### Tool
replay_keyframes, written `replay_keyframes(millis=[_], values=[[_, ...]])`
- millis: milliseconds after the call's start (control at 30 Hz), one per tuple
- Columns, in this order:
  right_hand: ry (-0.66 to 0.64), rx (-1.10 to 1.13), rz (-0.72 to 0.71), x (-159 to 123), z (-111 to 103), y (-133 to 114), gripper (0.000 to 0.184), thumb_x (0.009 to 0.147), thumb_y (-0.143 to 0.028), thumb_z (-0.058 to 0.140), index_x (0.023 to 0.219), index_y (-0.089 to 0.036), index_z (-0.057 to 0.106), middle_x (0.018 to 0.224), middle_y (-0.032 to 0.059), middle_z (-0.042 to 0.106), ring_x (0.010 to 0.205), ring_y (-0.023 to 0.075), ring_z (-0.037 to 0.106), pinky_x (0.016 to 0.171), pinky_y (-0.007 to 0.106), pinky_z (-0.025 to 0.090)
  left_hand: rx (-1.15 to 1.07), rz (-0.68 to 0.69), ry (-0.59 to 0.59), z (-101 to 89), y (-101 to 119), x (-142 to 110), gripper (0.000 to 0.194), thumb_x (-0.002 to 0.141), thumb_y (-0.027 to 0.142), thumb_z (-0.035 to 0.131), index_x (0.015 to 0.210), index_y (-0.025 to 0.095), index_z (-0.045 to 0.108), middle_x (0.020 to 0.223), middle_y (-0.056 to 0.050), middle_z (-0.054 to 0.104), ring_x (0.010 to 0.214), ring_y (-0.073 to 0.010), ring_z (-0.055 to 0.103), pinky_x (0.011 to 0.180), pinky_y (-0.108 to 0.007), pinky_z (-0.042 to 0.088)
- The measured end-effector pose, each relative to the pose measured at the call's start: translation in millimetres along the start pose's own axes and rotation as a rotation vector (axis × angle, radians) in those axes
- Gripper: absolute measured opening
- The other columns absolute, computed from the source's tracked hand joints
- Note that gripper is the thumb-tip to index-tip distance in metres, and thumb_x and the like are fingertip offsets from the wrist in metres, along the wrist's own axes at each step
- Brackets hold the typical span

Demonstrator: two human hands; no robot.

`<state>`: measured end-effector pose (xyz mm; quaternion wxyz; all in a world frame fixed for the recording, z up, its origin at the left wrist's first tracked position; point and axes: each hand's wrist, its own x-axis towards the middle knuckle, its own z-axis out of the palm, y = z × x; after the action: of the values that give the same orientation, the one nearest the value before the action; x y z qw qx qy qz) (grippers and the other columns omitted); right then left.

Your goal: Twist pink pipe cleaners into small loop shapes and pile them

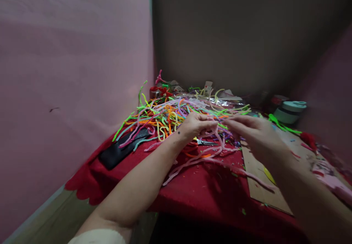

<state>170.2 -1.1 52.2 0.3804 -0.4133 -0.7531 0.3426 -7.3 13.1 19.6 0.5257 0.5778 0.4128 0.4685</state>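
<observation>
My left hand [195,125] is closed in a pinch over the middle of the table. Its fingertips grip fuzzy pink pipe cleaners [220,141], joined in a branching shape that hangs down and spreads over the red cloth. Close by on the right, my right hand [254,130] has its fingers drawn together towards the left fingertips. It is slightly blurred, and whatever lies between its fingers is hidden. Below my left hand lie scissors [206,143] with orange handles, partly covered by pipe cleaners. A tangled heap of coloured pipe cleaners [165,117] lies behind the hands.
A dark phone-like object [112,154] lies at the left on the red tablecloth [189,196]. A cardboard sheet [257,180] lies under my right arm. At the right back stands a pale teal roll [290,112]. Small scraps dot the cloth; walls rise behind and left.
</observation>
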Motion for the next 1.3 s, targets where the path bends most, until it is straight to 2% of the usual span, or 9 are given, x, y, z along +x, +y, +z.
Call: replay_keyframes(millis=[100, 167, 333, 467, 633, 733, 833, 967, 1300], values=[[-0.201, 0.106, 0.171, 19.2, 12.3, 17.3, 0.036, 0.072, -0.047, 0.061, 0.068, -0.011, 0.066, 0.046, -0.0028, 0.044, 0.041, 0.0065, 0.034, 0.040, 0.023, 0.021, -0.012, -0.003, 0.032, 3.3, -0.2, -0.6, 0.024, 0.060, 0.035, 0.068, 0.061, 0.011, 0.064, 0.046, 0.005, 0.047, 0.040, -0.0037, 0.037, 0.041, -0.018, 0.025], [-0.203, 0.170, 0.225, 28.6, 19.4, 27.9, 0.034, 0.066, -0.045, 0.065, 0.068, -0.011, 0.067, 0.042, -0.0043, 0.041, 0.039, 0.0055, 0.029, 0.041, 0.024, 0.017, -0.044, -0.014, 0.069, 5.2, -1.9, 0.1, 0.021, 0.059, 0.032, 0.068, 0.062, 0.011, 0.063, 0.049, 0.004, 0.049, 0.043, -0.0046, 0.041, 0.044, -0.018, 0.030], [-0.197, 0.299, 0.232, 28.8, 26.8, 42.1, 0.030, 0.061, -0.038, 0.066, 0.046, -0.013, 0.056, 0.040, -0.0030, 0.043, 0.040, 0.0064, 0.032, 0.044, 0.024, 0.021, 0.055, 0.012, 0.124, 7.1, -7.7, 3.7, 0.019, 0.063, 0.029, 0.066, 0.062, 0.011, 0.064, 0.051, 0.003, 0.051, 0.045, -0.0046, 0.041, 0.046, -0.018, 0.031], [-0.026, 0.365, 0.227, 21.3, 34.0, 44.4, 0.022, 0.058, -0.032, 0.065, 0.048, -0.013, 0.059, 0.043, -0.0042, 0.043, 0.042, 0.0060, 0.032, 0.046, 0.024, 0.023, 0.147, 0.045, 0.130, 9.9, -8.5, 3.1, 0.016, 0.066, 0.028, 0.064, 0.068, 0.012, 0.066, 0.054, 0.004, 0.052, 0.047, -0.0054, 0.040, 0.047, -0.019, 0.032], [0.060, 0.443, 0.253, 16.3, 41.3, 44.1, 0.027, 0.059, -0.030, 0.063, 0.043, -0.015, 0.049, 0.039, -0.0064, 0.036, 0.040, 0.0050, 0.026, 0.043, 0.023, 0.020, 0.447, 0.257, 0.255, 14.3, -11.1, 0.6, 0.019, 0.070, 0.024, 0.062, 0.054, 0.014, 0.063, 0.056, 0.002, 0.054, 0.059, -0.0097, 0.049, 0.057, -0.021, 0.037], [0.066, 0.501, 0.264, 15.7, 42.5, 45.8, 0.023, 0.059, -0.027, 0.062, 0.044, -0.015, 0.050, 0.037, -0.0063, 0.036, 0.039, 0.0053, 0.026, 0.042, 0.023, 0.018, 0.595, 0.378, 0.297, 14.8, -14.0, 0.6, 0.017, 0.074, 0.021, 0.060, 0.059, 0.017, 0.066, 0.061, 0.001, 0.058, 0.064, -0.0109, 0.053, 0.063, -0.022, 0.040], [0.073, 0.534, 0.264, 16.2, 43.8, 48.2, 0.018, 0.059, -0.025, 0.061, 0.047, -0.015, 0.053, 0.039, -0.0060, 0.038, 0.040, 0.0057, 0.028, 0.042, 0.023, 0.020, 0.619, 0.435, 0.306, 14.5, -15.0, 0.4, 0.008, 0.073, 0.020, 0.062, 0.072, 0.017, 0.069, 0.069, 0.000, 0.061, 0.069, -0.0117, 0.056, 0.067, -0.022, 0.042], [0.050, 0.549, 0.222, 17.3, 45.2, 49.7, 0.021, 0.060, -0.026, 0.059, 0.044, -0.015, 0.050, 0.041, -0.0056, 0.039, 0.041, 0.0059, 0.029, 0.043, 0.023, 0.021, 0.623, 0.518, 0.314, 14.3, -15.0, -0.7, 0.010, 0.076, 0.020, 0.060, 0.072, 0.017, 0.069, 0.071, -0.001, 0.062, 0.070, -0.0113, 0.057, 0.067, -0.022, 0.043], [0.020, 0.584, 0.089, 18.5, 43.5, 50.8, 0.020, 0.065, -0.029, 0.058, 0.051, -0.014, 0.055, 0.050, -0.0029, 0.048, 0.051, 0.0085, 0.039, 0.055, 0.024, 0.033, 0.504, 0.417, 0.326, 11.2, -15.4, 1.1, 0.009, 0.073, 0.024, 0.063, 0.068, 0.018, 0.066, 0.070, 0.000, 0.062, 0.068, -0.0110, 0.056, 0.064, -0.022, 0.044]])
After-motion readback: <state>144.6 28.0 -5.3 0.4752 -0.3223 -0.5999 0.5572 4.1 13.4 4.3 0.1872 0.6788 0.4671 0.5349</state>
